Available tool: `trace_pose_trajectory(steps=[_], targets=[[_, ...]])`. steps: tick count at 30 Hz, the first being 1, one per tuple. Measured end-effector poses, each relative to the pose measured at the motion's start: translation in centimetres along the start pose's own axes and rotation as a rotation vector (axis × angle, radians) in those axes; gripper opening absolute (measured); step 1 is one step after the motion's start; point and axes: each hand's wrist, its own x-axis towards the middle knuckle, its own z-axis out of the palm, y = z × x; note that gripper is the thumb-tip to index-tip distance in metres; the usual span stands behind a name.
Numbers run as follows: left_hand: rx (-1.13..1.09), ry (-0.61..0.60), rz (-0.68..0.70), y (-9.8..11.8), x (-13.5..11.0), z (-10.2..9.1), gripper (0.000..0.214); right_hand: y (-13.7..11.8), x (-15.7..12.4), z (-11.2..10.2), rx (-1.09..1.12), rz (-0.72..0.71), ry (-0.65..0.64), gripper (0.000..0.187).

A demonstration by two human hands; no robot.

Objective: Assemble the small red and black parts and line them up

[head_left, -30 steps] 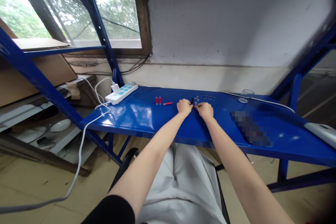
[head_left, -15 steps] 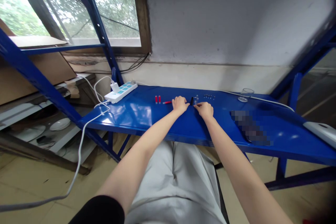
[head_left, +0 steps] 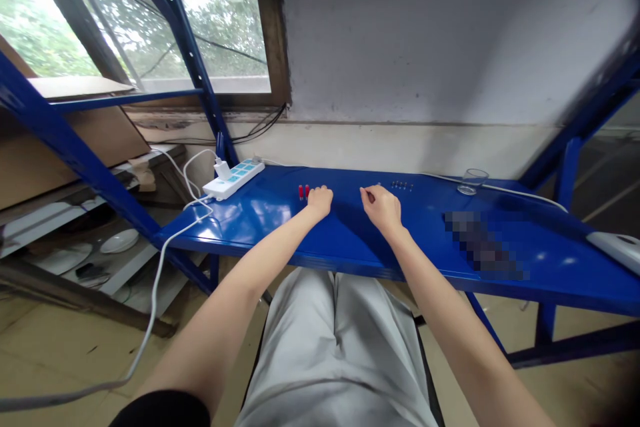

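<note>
My left hand (head_left: pixel 321 202) is over the blue table, its fingers curled down beside two short red cylinders (head_left: pixel 301 191) that stand upright. What its fingers hold, if anything, is hidden. To the right, my right hand (head_left: pixel 383 205) is closed, thumb and fingers together, with a dark patch showing between them that I cannot make out. Just beyond it lies a row of several small metal pieces (head_left: pixel 401 186). The thin red piece, the black piece and the clear piece seen earlier are out of sight.
On the blue table (head_left: pixel 345 243), a white power strip (head_left: pixel 234 180) with a plugged-in cord lies at the left. At the right are a clear glass (head_left: pixel 472 181), a blurred-out dark object (head_left: pixel 483 243) and a white device (head_left: pixel 617 250). A wall rises behind.
My left hand has moved left, to beside the red cylinders. My right hand has turned and closed, apart from the left. The black and clear pieces no longer show between the hands.
</note>
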Motion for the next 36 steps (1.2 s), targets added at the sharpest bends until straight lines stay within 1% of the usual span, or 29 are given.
trace_pose_trajectory(steps=[2, 4, 7, 9, 10, 13, 15, 17, 19, 21, 26, 29, 32, 34, 36], targets=[[-0.095, 0.033, 0.002, -0.3, 0.2, 0.5, 0.030, -1.0, 0.2, 0.0, 0.025, -0.023, -0.005, 0.036], [-0.265, 0.077, 0.011, -0.7, 0.5, 1.2, 0.031, -1.6, 0.5, 0.2, 0.048, -0.006, -0.052, 0.034], [-0.605, 0.220, 0.004, -1.1, 0.7, 2.5, 0.040, -2.1, 0.9, 1.0, 0.087, 0.054, -0.187, 0.028], [-0.869, 0.302, -0.042, -0.9, 0.5, 3.1, 0.039, -2.1, 1.0, 1.8, 0.114, 0.088, -0.258, 0.024], [-1.009, 0.324, -0.072, -0.8, 0.3, 3.4, 0.036, -2.1, 1.0, 2.3, 0.127, 0.098, -0.272, 0.023], [-1.371, 0.340, -0.154, -0.2, -0.4, 3.6, 0.024, -2.1, 0.6, 3.4, 0.168, 0.107, -0.255, 0.023], [-1.522, 0.318, -0.185, -0.1, -1.0, 3.5, 0.018, -2.1, 0.3, 3.9, 0.191, 0.122, -0.250, 0.025], [-1.625, 0.268, -0.195, 0.0, -1.4, 3.2, 0.014, -2.1, -0.1, 4.1, 0.209, 0.152, -0.271, 0.030], [-1.696, 0.225, -0.182, -0.1, -1.8, 2.9, 0.015, -2.1, -0.4, 4.1, 0.221, 0.167, -0.294, 0.035], [-1.735, 0.201, -0.156, -0.2, -2.2, 2.5, 0.018, -2.1, -0.6, 3.9, 0.227, 0.152, -0.288, 0.039], [-1.708, 0.141, -0.041, -0.4, -2.7, 2.1, 0.026, -1.9, -0.8, 3.4, 0.235, 0.078, -0.194, 0.045], [-1.630, 0.171, 0.001, -0.4, -2.8, 2.1, 0.029, -1.7, -0.9, 3.3, 0.248, 0.009, -0.179, 0.046], [-1.593, 0.204, 0.053, -0.3, -2.8, 2.2, 0.028, -1.6, -1.0, 3.3, 0.252, -0.005, -0.157, 0.046], [-1.600, 0.185, 0.092, -0.2, -2.9, 2.2, 0.025, -1.5, -1.0, 3.3, 0.260, 0.008, -0.139, 0.046], [-1.598, 0.161, 0.118, -0.1, -2.9, 2.2, 0.027, -1.5, -1.0, 3.4, 0.272, 0.014, -0.126, 0.045]])
